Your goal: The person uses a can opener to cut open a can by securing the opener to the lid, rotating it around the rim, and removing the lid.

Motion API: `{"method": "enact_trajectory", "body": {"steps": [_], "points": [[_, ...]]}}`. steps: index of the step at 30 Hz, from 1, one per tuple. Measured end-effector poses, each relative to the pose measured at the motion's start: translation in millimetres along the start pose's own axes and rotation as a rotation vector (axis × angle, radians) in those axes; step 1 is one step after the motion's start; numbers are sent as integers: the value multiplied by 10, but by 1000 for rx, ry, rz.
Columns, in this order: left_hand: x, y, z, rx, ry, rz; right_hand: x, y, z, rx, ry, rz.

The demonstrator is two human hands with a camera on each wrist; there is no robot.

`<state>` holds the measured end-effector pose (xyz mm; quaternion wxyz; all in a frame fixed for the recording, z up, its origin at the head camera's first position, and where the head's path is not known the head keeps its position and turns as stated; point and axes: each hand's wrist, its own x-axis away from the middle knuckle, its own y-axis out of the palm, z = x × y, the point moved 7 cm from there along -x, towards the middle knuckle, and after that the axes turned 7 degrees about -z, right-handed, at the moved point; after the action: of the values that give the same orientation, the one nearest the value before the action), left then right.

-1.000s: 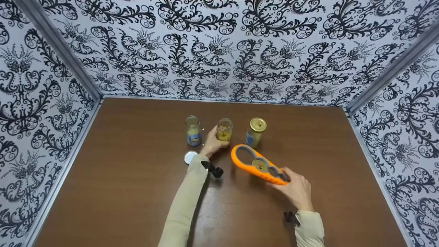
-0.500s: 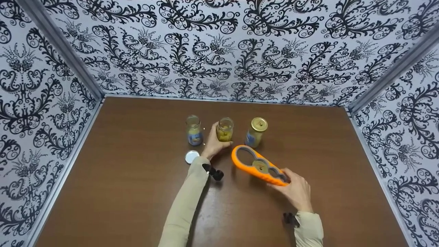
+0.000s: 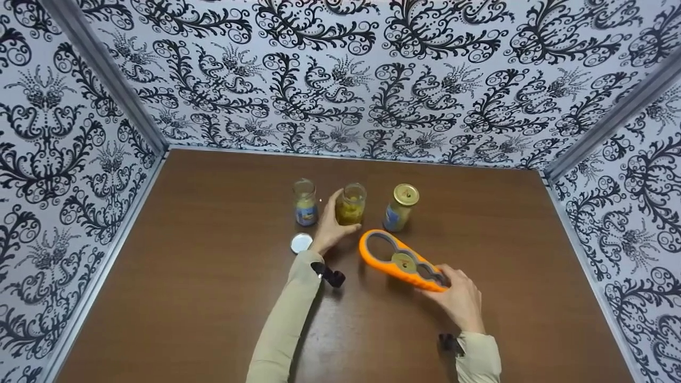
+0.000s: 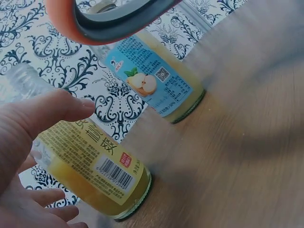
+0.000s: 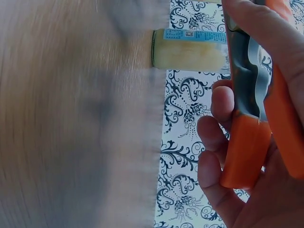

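Observation:
Beside the open middle jar (image 3: 351, 208) is my left hand (image 3: 330, 230), with fingers spread loosely and thumb in front. In the left wrist view this jar's yellow label (image 4: 99, 164) shows, and the fingers do not wrap tightly round the glass. My right hand (image 3: 462, 300) grips the end of an orange and grey jar opener (image 3: 391, 268), held above the table. A gold lid (image 3: 404, 262) sits in one of its rings. In the right wrist view the opener's handle (image 5: 244, 154) lies across the palm, with the fingers curled round it.
An open blue-labelled jar (image 3: 306, 208) stands left of the middle one. To the right is a jar (image 3: 396, 213) with a gold lid on. A loose lid (image 3: 301, 243), pale side up, lies on the brown table (image 3: 213, 276). Patterned walls (image 3: 340, 96) enclose the back and sides.
The left thumb and fingers have loosened slightly about the middle jar. The right hand and jar opener stay nearly still. The head view has shifted a little.

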<state>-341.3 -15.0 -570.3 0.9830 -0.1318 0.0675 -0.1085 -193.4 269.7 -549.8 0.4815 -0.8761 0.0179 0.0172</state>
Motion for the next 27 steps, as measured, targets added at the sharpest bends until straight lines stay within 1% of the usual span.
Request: {"method": "enact_trajectory", "body": {"steps": [2,5,12,16,20,24,27], "points": [[29,-6,27,-1,35,0,7,6,3,-2,0,1],[72,-3,51,4,63,-4,18,17,7,-7,4,1],[175,-16,111,20,71,10,41,24,10,-8,16,5],[247,-42,162,15,107,30,45,20,3,-6,23,2],[354,-77,199,-4,134,56,26,15,-15,-6,17,-1],[483,-112,221,-17,135,93,-7,1,-42,-4,14,-2],[575,-110,199,-12,130,109,-31,-26,-72,4,9,6]]}}
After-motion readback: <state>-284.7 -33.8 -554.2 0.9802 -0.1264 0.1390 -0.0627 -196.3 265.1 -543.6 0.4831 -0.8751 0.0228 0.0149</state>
